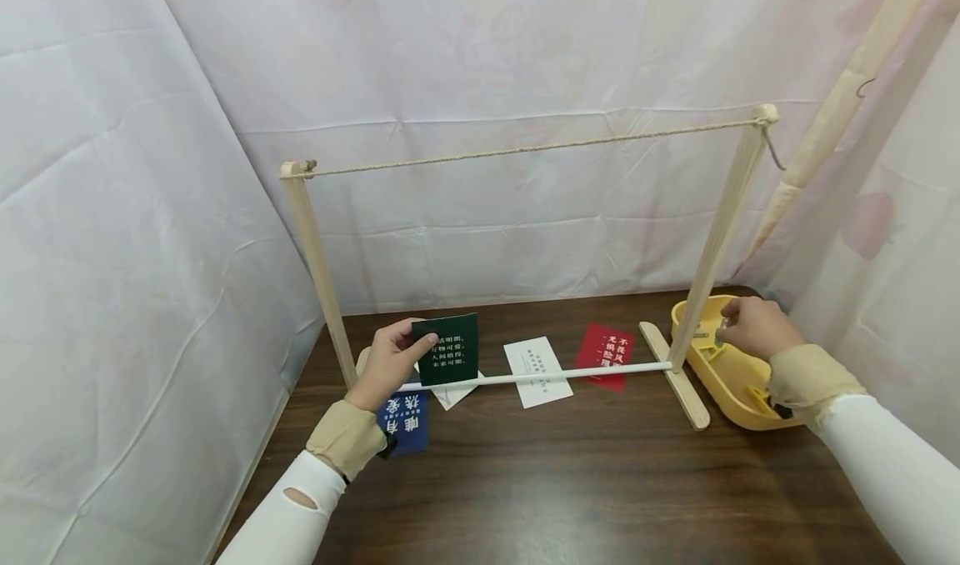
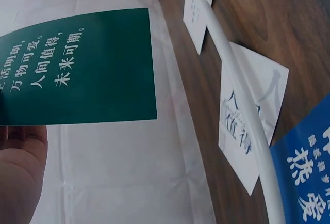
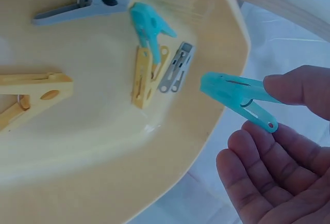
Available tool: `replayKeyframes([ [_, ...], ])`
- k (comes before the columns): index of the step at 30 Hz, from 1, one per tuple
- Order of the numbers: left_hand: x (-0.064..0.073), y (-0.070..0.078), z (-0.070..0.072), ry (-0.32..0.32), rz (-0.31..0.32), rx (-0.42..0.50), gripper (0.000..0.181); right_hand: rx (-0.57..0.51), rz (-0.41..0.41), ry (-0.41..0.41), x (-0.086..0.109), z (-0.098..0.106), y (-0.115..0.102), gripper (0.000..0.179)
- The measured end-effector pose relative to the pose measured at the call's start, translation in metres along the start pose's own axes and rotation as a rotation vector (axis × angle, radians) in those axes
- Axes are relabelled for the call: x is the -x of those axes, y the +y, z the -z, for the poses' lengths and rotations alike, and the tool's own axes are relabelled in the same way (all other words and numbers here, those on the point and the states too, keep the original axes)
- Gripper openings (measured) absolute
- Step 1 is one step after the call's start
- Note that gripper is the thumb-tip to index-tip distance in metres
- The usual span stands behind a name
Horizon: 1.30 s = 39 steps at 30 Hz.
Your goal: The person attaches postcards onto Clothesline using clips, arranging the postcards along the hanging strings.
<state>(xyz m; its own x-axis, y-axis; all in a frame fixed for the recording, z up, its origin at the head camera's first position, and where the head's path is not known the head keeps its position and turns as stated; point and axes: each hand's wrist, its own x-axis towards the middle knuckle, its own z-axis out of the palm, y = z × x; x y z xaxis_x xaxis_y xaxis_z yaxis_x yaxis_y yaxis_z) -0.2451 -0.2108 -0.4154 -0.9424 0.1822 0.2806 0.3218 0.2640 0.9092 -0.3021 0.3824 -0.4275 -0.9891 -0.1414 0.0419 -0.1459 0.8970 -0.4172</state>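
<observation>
My left hand (image 1: 387, 365) pinches a dark green card (image 1: 447, 350) with white lettering, held up by its left side above the table and near the rack's left post. In the left wrist view the same green card (image 2: 103, 69) fills the upper left, with part of the hand (image 2: 23, 167) below it. Over the yellow tub, my right hand (image 1: 757, 327) holds a clothespin. The right wrist view shows it as a teal clothespin (image 3: 234, 92), pinched by its handles between thumb and fingers of the hand (image 3: 278, 172).
A wooden rack carries a twine line (image 1: 525, 150) on top and a white rod (image 1: 525, 377) low down. White (image 1: 538, 372), red (image 1: 604, 357) and blue cards (image 1: 408, 427) lie on the table. The yellow tub (image 1: 738, 382) contains several clothespins, including a large grey one (image 3: 85, 2).
</observation>
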Motion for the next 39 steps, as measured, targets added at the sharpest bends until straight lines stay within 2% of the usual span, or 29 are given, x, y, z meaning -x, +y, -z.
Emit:
replayKeyframes([
  [5, 0.003, 0.001, 0.008, 0.068, -0.001, -0.028, 0.017, -0.022, 0.006, 0.032, 0.001, 0.001, -0.004, 0.043],
  [13, 0.005, 0.000, 0.019, 0.193, 0.002, -0.025, 0.017, -0.041, 0.028, 0.103, 0.004, 0.009, -0.012, 0.038],
  [17, 0.006, 0.001, 0.026, 0.215, -0.020, -0.032, 0.017, -0.051, 0.035, 0.133, 0.005, 0.014, -0.018, 0.038],
  [23, 0.007, 0.006, 0.035, 0.254, -0.013, -0.076, 0.017, -0.071, 0.039, 0.149, 0.009, 0.020, -0.025, 0.040],
  [39, 0.009, 0.017, 0.043, 0.316, -0.026, 0.021, 0.022, -0.102, 0.040, 0.158, 0.026, 0.032, -0.047, 0.043],
])
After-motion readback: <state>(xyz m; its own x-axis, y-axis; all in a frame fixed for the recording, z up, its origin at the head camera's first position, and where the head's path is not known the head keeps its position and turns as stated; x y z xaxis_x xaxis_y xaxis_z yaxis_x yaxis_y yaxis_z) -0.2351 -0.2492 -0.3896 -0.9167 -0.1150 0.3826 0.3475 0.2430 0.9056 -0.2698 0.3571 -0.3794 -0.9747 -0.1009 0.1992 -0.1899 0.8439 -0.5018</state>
